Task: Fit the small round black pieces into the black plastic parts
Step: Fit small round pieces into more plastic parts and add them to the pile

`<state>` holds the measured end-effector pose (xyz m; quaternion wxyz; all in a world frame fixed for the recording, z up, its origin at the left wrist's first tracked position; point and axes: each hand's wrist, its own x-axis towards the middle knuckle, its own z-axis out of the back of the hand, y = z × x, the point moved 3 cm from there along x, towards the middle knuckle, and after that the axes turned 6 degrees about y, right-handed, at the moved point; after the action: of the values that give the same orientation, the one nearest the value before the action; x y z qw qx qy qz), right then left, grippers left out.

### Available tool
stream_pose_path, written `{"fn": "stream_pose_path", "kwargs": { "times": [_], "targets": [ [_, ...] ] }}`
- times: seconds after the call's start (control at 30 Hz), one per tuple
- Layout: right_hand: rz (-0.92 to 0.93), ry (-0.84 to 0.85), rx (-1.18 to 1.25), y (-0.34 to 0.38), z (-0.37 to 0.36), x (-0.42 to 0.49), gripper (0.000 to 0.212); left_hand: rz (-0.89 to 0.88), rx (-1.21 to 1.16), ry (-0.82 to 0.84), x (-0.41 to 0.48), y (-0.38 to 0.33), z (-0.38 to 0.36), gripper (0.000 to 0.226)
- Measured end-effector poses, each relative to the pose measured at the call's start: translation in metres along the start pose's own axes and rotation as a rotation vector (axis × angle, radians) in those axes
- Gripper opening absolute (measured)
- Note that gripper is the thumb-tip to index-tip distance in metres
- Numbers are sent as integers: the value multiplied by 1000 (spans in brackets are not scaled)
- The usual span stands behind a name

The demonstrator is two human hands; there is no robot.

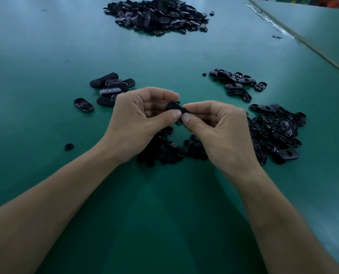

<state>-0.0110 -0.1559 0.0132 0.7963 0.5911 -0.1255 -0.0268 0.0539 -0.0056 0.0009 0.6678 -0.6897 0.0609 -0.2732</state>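
Observation:
Both hands meet above the middle of the green table. My left hand [143, 117] and my right hand [216, 127] pinch one oval black plastic part [174, 107] between thumbs and forefingers, and the fingers hide most of it. Whether a round piece sits in it cannot be seen. Under my hands lies a heap of small round black pieces [170, 149]. One stray round piece [68, 146] lies to the left.
Several oval parts [109, 88] lie in a group left of my hands. More oval parts form a pile at the right [277, 133] and a smaller cluster [236, 82] behind it. A big heap [158, 14] sits at the far end. A table seam [303, 42] runs along the right.

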Motion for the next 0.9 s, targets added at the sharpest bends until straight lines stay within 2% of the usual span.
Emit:
{"fn": "stream_pose_path", "kwargs": {
  "times": [0.23,0.7,0.9],
  "targets": [
    [-22,-33,-78,0,-2,0,9,8,26,-3,0,0,0,27],
    [-5,-28,-52,-4,-5,1,14,-35,101,-50,0,-2,2,27],
    [21,-93,-145,1,-5,2,28,-76,251,-230,6,-5,20,24]
  ]
}}
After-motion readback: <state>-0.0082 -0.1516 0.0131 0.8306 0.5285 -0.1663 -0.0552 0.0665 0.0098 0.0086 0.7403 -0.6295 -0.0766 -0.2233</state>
